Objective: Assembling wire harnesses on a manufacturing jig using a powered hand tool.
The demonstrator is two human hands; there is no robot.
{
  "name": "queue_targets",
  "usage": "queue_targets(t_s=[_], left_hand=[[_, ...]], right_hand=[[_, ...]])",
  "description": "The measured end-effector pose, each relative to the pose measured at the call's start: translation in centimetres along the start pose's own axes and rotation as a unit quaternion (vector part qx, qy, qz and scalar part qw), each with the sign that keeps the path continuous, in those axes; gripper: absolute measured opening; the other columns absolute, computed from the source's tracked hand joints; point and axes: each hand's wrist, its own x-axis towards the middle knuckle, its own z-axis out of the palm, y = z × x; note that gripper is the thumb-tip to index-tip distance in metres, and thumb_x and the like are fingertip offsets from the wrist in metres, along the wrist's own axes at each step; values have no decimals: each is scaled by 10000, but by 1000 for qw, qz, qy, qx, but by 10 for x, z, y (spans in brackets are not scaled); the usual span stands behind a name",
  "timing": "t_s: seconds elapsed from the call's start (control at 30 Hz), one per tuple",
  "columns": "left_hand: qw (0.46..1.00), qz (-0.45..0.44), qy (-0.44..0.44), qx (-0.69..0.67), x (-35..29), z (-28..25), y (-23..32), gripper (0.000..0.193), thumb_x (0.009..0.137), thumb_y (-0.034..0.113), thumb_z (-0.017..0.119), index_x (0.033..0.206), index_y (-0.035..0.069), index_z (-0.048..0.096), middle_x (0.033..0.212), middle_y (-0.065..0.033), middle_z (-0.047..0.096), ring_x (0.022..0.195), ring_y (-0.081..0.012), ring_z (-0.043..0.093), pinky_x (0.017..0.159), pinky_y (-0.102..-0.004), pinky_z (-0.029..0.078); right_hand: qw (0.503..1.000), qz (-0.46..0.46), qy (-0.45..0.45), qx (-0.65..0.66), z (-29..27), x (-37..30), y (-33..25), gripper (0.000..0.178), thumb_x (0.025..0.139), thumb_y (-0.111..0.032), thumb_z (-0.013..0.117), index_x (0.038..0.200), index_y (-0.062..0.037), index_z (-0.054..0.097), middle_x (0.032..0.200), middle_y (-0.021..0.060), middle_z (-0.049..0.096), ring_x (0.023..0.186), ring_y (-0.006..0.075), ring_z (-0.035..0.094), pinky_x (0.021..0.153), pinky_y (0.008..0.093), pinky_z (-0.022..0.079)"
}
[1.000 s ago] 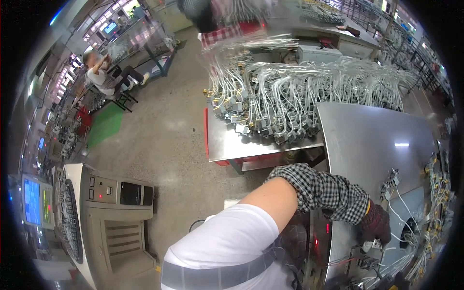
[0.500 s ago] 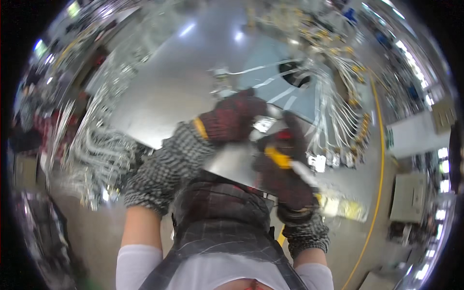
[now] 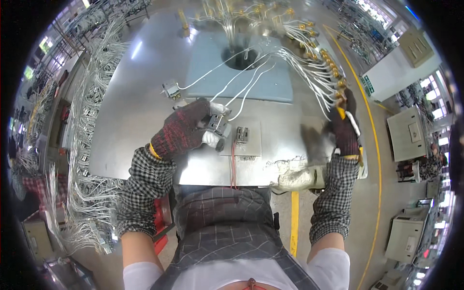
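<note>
My left hand [image 3: 186, 128], in a dark red and black knitted glove with white-wrapped fingertips, is closed on a small metal terminal block [image 3: 218, 124]. White wires run from this block towards a round dark hole [image 3: 239, 59] in a blue-grey board. A similar small block [image 3: 170, 90] on a white wire lies farther left. Just right of my left hand, a small dark fixture [image 3: 242, 135] sits on a square plate, with reddish wires leading to the table's front edge. My right hand [image 3: 345, 130], gloved alike, reaches the brass-coloured wire ends [image 3: 341, 83] at the right; its fingers are partly hidden.
The blue-grey board [image 3: 203, 79] rests on a shiny metal table [image 3: 125, 130]. Bundles of white wires [image 3: 104, 87] hang along the left side. A whitish torn pad [image 3: 295, 179] lies at the table's front right edge. Yellow floor lines [image 3: 374, 159] and grey cabinets [image 3: 411, 133] stand beyond it.
My hands were close together at the middle; now the right one has moved away to the wire ends at the right. The left has shifted left, and the view has turned and cleared.
</note>
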Motion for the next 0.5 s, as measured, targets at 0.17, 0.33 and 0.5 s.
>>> queue_targets(t_s=[0.17, 0.33, 0.5], left_hand=[[995, -51, 68, 45, 4, 25, 16, 572, 724, 290, 865, 1218, 103, 646, 1018, -97, 632, 897, -225, 660, 797, -338, 540], [969, -13, 86, 230, 12, 35, 25, 578, 685, 381, 850, 1152, 90, 671, 951, -110, 641, 867, -298, 644, 856, -413, 523], [939, 31, 66, 335, 19, 46, 29, 470, 712, 235, 791, 1146, 112, 663, 958, -100, 675, 909, -315, 655, 996, -467, 448]], right_hand=[[938, -16, 99, 332, 23, -11, -108, 636, 919, -109, 658, 1482, -172, 370, 1045, 81, 652, 863, 136, 660, 598, 231, 533], [889, -95, 112, 433, 57, -32, -165, 708, 904, -117, 676, 1499, -82, 294, 947, 165, 684, 696, 204, 662, 618, 329, 555], [874, -93, 46, 475, 80, -53, -166, 656, 928, -174, 664, 1478, -79, 320, 1032, 166, 665, 810, 229, 662, 716, 369, 567]])
